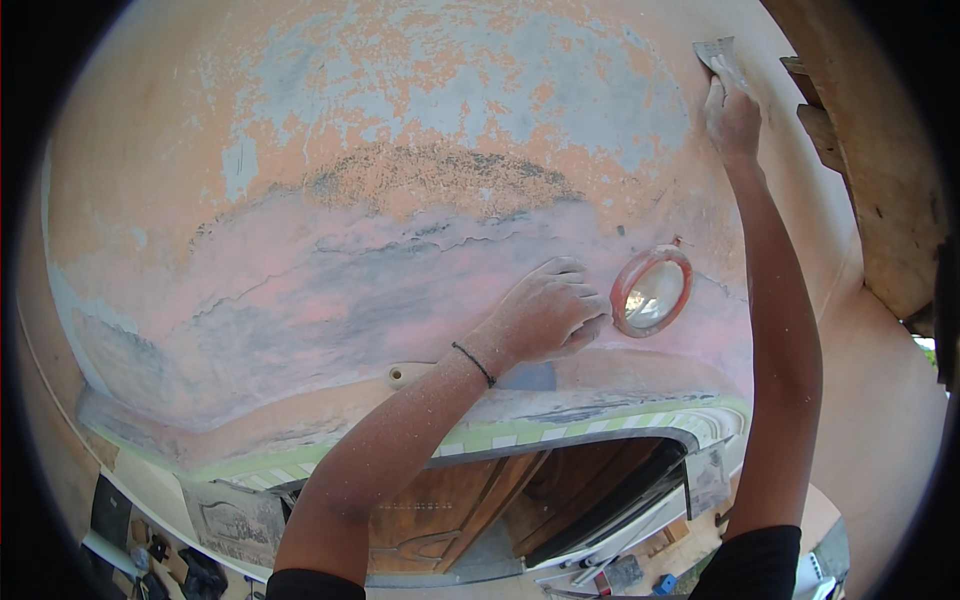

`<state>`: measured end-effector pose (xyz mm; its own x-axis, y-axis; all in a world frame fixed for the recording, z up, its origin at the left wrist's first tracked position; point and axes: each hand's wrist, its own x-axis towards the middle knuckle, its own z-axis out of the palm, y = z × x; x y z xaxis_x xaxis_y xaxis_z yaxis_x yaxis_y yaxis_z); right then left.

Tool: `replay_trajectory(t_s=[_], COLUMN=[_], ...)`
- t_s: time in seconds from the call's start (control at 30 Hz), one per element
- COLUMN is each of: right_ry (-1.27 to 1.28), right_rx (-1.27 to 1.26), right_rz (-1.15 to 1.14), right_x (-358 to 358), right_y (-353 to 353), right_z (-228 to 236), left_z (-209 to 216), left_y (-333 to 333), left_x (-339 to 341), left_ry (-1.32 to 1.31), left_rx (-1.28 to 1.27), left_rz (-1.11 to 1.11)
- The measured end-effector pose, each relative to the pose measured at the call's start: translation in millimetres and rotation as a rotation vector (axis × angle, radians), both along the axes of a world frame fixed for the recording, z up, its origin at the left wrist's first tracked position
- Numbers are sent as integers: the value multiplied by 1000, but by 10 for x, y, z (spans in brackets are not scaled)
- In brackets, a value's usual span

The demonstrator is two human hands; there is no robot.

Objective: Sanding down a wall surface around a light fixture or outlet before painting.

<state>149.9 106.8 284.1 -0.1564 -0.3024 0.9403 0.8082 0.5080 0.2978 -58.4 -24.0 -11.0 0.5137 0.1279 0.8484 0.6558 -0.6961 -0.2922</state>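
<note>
My right hand (733, 120) is raised high at the right and grips a putty knife (713, 50), its flat blade near the wall surface. Lower down, my dusty left hand (548, 312) is curled beside a round lamp (652, 293) with a reddish rim. Its knuckles come close to that rim, and whether they touch it I cannot tell. The inside of the curled fingers is hidden. The wall (300, 290) around both hands has patchy orange paint, grey bare areas, pinkish smears and a long crack. A bluish-grey patch (528, 377) shows just below my left wrist.
Below the wall, a green-and-white edged ledge (480, 436) curves above a wooden door (430, 520). A small round fitting (398, 374) sits left of my forearm. Brown boards (880, 150) border the right side. Loose items (640, 575) lie on the floor far below.
</note>
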Motion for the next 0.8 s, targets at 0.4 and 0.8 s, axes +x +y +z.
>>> replay_trajectory(t_s=[0.4, 0.8], right_ry=[-666, 86], right_rx=[-251, -1065], right_rz=[620, 1619], right_x=[-908, -285], right_y=[-1352, -940], right_z=[-1950, -2622], left_z=[-65, 140], left_y=[7, -176], left_x=[-222, 76], left_ry=[-51, -774], left_rx=[-148, -222], left_rz=[-15, -836])
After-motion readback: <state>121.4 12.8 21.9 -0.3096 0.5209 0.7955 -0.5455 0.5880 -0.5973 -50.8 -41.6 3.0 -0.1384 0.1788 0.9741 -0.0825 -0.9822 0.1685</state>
